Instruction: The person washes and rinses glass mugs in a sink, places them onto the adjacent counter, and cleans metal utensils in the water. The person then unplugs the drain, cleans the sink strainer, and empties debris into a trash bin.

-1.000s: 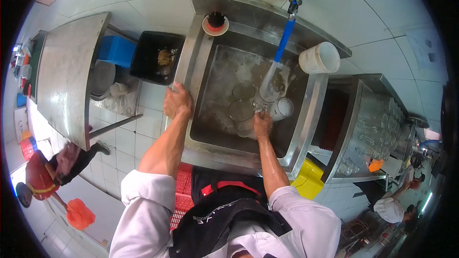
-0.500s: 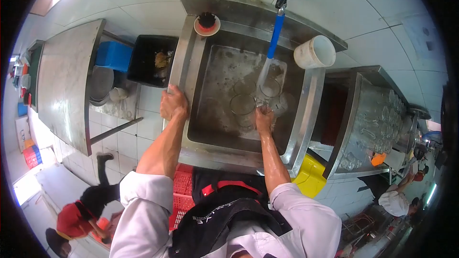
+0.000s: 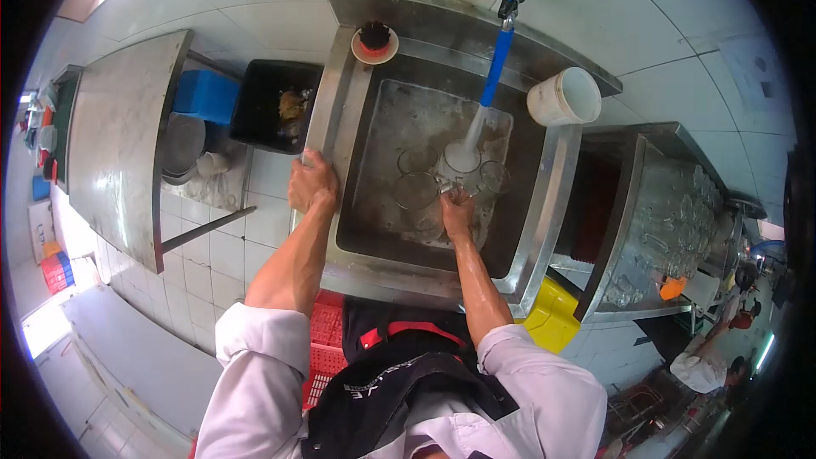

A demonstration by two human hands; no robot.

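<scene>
My left hand (image 3: pixel 312 184) is closed over the left rim of the steel sink (image 3: pixel 327 132). Down in the basin, my right hand (image 3: pixel 457 211) grips a clear glass mug (image 3: pixel 461 158) near its handle. Water from a blue hose (image 3: pixel 496 68) pours into this mug. To its left another clear glass (image 3: pixel 416 190) sits in the basin, with further glasses close around it, their outlines faint. One more glass (image 3: pixel 495 177) stands just to the right. My right fingertips are partly hidden among the glass.
A brush on a small dish (image 3: pixel 375 44) rests at the sink's back left corner; a white bucket (image 3: pixel 564 97) stands at the back right. Left of the sink is a black bin (image 3: pixel 276 106) with food scraps. Several glasses fill the right-hand rack (image 3: pixel 671 229). A yellow container (image 3: pixel 551 316) is below.
My right hand has shifted slightly left, and the stream now falls into the mug. My left hand stays on the rim. A person at the lower left has gone out of view.
</scene>
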